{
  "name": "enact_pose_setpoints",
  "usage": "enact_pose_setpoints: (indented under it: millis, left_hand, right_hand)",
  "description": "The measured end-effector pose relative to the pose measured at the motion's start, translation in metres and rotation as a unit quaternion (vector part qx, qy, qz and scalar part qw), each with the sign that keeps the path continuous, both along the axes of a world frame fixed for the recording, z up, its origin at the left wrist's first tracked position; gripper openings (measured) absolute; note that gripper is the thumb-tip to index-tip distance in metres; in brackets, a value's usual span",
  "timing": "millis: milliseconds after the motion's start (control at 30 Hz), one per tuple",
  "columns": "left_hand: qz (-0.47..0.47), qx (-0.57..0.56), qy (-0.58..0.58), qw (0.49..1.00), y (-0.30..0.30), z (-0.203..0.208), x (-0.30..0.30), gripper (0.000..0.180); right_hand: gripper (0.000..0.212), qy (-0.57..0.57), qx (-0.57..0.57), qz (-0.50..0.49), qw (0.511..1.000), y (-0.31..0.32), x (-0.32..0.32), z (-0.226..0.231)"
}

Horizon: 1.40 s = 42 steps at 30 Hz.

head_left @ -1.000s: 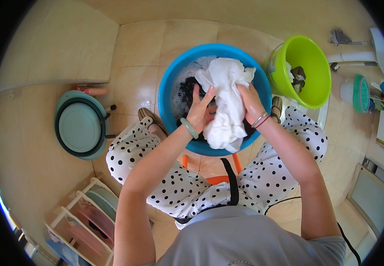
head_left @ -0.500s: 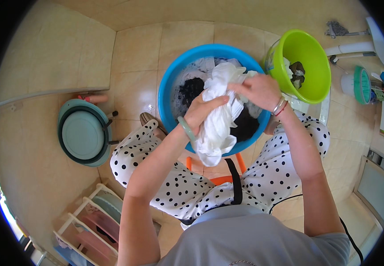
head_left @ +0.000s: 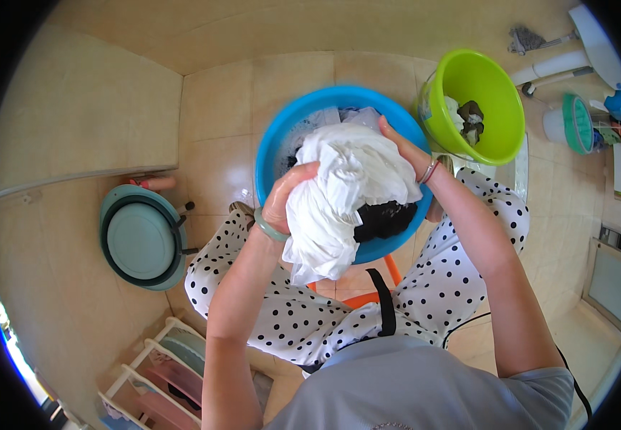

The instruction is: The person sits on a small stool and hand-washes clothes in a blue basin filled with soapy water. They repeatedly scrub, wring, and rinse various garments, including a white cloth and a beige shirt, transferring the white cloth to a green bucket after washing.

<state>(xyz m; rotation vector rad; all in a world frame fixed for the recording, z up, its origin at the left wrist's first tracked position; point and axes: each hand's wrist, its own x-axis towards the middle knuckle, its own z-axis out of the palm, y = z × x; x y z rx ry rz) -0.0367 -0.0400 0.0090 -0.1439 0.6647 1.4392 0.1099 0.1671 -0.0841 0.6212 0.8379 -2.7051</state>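
Left hand (head_left: 280, 204): thumb over the white cloth (head_left: 350, 175), apparently gripping its left edge
Cloth handling: mid-frame bunch; probably soft, water-heavy, slippery; best held by both gathered sides
Right hand (head_left: 405, 152): against its right edge; finger closure unclear
Blue basin (head_left: 346, 94): beneath, upper centre

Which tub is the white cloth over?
The blue tub, in the middle, with the white cloth over it. The green tub, at right, and the teal tub, at left, are apart from the cloth.
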Motion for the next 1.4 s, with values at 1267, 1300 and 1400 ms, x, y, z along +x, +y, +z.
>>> enact_pose_setpoints:
  millis: [1267, 1300, 1400]
  left_hand:
    - [-0.016, -0.037, 0.096, 0.995, 0.028, -0.017, 0.043, 0.044]
    - [-0.017, -0.039, 0.087, 0.995, 0.030, -0.015, 0.044, 0.045]
    - [0.015, -0.053, 0.050, 0.997, 0.034, -0.014, 0.044, 0.044]
  right_hand:
    - [0.033, 0.064, 0.410, -0.109, 0.904, -0.034, 0.001, 0.113]
    - [0.034, 0.066, 0.450, -0.126, 0.882, -0.035, 0.002, 0.113]
    - [0.041, 0.086, 0.561, -0.160, 0.808, -0.033, 0.004, 0.112]
